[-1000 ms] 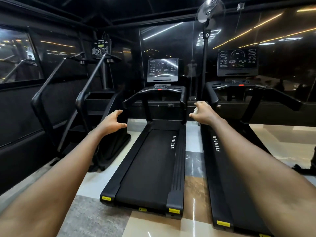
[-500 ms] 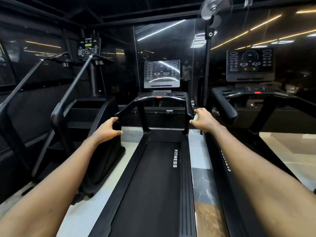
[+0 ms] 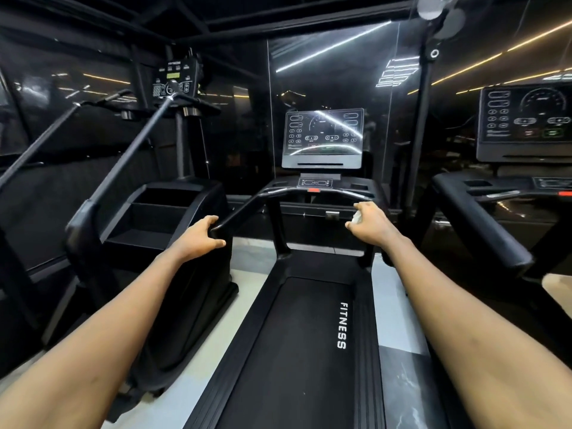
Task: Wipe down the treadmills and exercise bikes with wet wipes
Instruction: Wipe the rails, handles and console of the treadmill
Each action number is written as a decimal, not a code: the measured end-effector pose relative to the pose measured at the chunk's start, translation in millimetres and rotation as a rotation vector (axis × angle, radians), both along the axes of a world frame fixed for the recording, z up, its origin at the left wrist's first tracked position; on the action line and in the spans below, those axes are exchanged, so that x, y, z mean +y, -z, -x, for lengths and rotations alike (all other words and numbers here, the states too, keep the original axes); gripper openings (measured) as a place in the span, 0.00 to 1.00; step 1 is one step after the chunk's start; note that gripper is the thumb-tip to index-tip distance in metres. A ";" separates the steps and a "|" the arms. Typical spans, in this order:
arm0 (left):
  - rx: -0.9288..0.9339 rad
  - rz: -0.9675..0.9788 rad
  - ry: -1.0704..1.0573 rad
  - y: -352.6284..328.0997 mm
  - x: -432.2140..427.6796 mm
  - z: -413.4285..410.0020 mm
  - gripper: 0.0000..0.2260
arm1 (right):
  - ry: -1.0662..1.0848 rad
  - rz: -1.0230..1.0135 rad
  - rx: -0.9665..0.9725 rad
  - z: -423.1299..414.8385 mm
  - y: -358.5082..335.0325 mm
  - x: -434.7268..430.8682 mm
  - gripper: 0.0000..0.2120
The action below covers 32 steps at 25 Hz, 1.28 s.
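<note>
A black treadmill [image 3: 303, 351] with "FITNESS" on its belt lies straight ahead, its console screen [image 3: 323, 134] at the far end. My left hand [image 3: 198, 235] grips the end of the treadmill's left handrail [image 3: 244, 209]. My right hand [image 3: 373, 222] is by the right handrail, fingers curled round a small white wet wipe [image 3: 356, 217] that peeks out by the thumb. The right handrail itself is hidden behind that hand.
A black stair climber [image 3: 161, 218] with long rails stands to the left. A second treadmill [image 3: 483, 224] with its own console [image 3: 526, 122] stands to the right. A fan pole [image 3: 422, 125] rises between the treadmills. Dark glass walls close the front.
I have stepped forward onto the treadmill, so the machine looms larger. My left hand has reached the left handrail and closed on it; my right hand has come up to the right rail.
</note>
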State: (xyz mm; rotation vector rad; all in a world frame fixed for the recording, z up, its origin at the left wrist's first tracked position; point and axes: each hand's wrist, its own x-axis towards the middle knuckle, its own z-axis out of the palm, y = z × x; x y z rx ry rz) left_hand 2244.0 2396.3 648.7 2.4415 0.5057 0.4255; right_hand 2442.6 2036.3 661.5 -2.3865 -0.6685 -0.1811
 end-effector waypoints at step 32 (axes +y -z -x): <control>0.174 0.153 -0.288 -93.8 380.8 -379.5 0.35 | -0.349 0.213 0.103 -475.6 -122.8 478.8 0.30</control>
